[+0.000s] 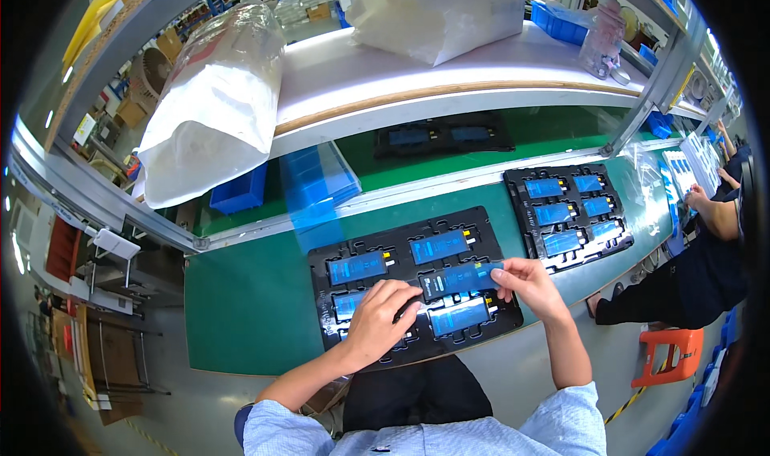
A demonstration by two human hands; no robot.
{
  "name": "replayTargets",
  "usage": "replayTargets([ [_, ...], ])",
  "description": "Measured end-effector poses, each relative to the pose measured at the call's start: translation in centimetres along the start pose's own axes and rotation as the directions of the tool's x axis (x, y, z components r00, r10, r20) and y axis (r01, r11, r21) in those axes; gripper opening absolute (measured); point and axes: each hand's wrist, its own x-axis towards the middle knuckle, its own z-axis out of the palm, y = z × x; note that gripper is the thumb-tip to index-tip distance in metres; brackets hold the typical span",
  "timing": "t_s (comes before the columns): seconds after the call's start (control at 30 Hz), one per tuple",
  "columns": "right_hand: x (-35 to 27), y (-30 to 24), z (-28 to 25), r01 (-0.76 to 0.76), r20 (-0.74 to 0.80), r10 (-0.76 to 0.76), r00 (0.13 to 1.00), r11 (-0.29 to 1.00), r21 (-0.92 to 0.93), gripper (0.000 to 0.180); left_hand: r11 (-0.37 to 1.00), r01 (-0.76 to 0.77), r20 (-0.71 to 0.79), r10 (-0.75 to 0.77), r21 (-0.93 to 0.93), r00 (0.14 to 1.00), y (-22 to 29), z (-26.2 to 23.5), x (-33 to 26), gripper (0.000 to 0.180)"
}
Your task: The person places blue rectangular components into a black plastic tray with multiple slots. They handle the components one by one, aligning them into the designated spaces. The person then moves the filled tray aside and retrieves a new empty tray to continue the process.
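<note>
Between the thumb and fingers of my right hand [525, 286] is a flat blue battery [461, 280] with a dark left end. It lies across the right column of a black moulded tray [327, 257]. My left hand [380, 321] is over the tray's near left part, fingers bent and apart. Its fingertips are close to the battery's dark end; whether they touch it I cannot tell. Other blue batteries sit in the tray's pockets, one at the far left [358, 268], one at the far right [439, 247] and one near my right hand [459, 316]. My left hand partly covers the nearer left pockets.
To the right stands a second black tray [525, 230] with several blue batteries. Another dark tray [443, 152] lies under the white shelf [337, 83]. Blue film [317, 185] hangs over the bench [249, 304]. A person [706, 255] works at the right, near an orange stool [670, 358].
</note>
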Motion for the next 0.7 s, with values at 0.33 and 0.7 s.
replayTargets([
  [0.33, 2.4, -0.6, 1.7, -0.11, 0.057, 0.121, 0.991, 0.979, -0.172, 0.027, 0.998, -0.042, 0.028, 0.04, 0.05, 0.999, -2.0, 1.0, -0.6, 0.021],
  [0.7, 2.7, -0.4, 2.7, -0.104, -0.023, 0.101, 0.995, 0.955, -0.279, 0.024, 0.993, -0.089, -0.008, 0.09, 0.078, 0.996, -2.1, 1.3, -0.7, 0.022],
])
